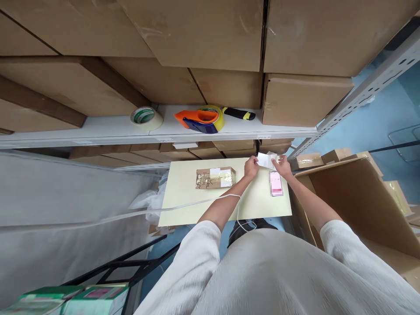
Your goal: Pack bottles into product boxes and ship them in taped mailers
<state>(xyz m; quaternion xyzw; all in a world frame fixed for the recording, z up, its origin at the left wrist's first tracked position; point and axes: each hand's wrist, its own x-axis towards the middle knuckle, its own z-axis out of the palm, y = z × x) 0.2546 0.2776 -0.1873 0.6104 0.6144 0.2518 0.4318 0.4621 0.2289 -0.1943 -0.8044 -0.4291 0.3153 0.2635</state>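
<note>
Between my two hands is a small white paper slip (266,160), held above the far right part of the pale yellow table (183,208). My left hand (251,167) pinches its left edge. On the other edge, the fingers of my right hand (282,166) are closed on the same paper. A phone (276,183) with a pink screen lies just below my right hand. Left of my hands rests a small brown parcel (215,178) with clear tape, white labels and dark handwriting.
A tape roll (146,117), an orange and blue tape dispenser (200,121) and a black-yellow handled tool (239,113) lie on the shelf edge (243,129). Stacked cartons (210,30) fill the shelves. An open carton (361,205) stands right. A white cable (131,214) crosses my left arm.
</note>
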